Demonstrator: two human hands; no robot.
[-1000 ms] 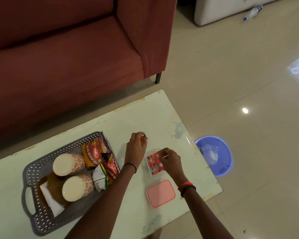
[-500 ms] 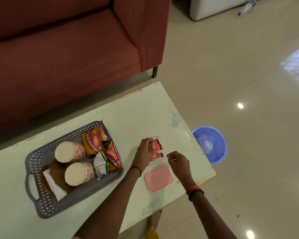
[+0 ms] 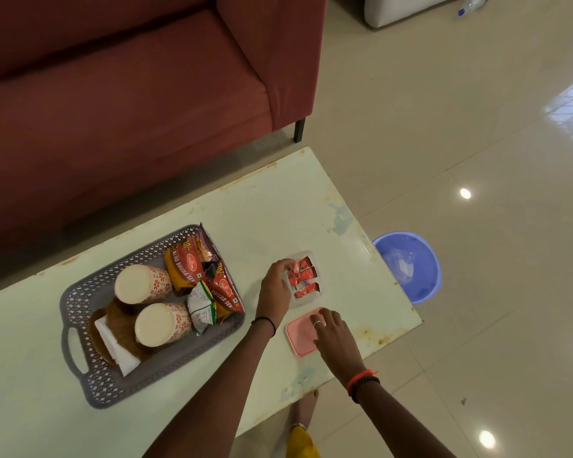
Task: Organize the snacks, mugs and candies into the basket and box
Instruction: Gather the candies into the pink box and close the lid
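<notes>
A grey perforated basket (image 3: 90,292) on the pale table holds two floral mugs (image 3: 143,284) (image 3: 162,323) lying upside down, several snack packets (image 3: 209,282) and a white napkin (image 3: 116,352). Right of it stands a small clear box (image 3: 321,287) filled with red candies (image 3: 303,279). My left hand (image 3: 273,287) rests at the box's left edge, fingertips touching a candy inside. The pink lid (image 3: 298,335) lies on the table in front of the box, with my right hand (image 3: 334,332) laid on it, fingers spread.
The table (image 3: 278,206) ends close to the right of the box and lid. A blue basin (image 3: 411,269) sits on the tiled floor beyond that edge. A red sofa (image 3: 129,94) stands behind the table. A foot (image 3: 303,411) shows below the near edge.
My left hand carried a candy from left of the box to the box. My right hand left the box and came down onto the pink lid. The camera view shifted slightly.
</notes>
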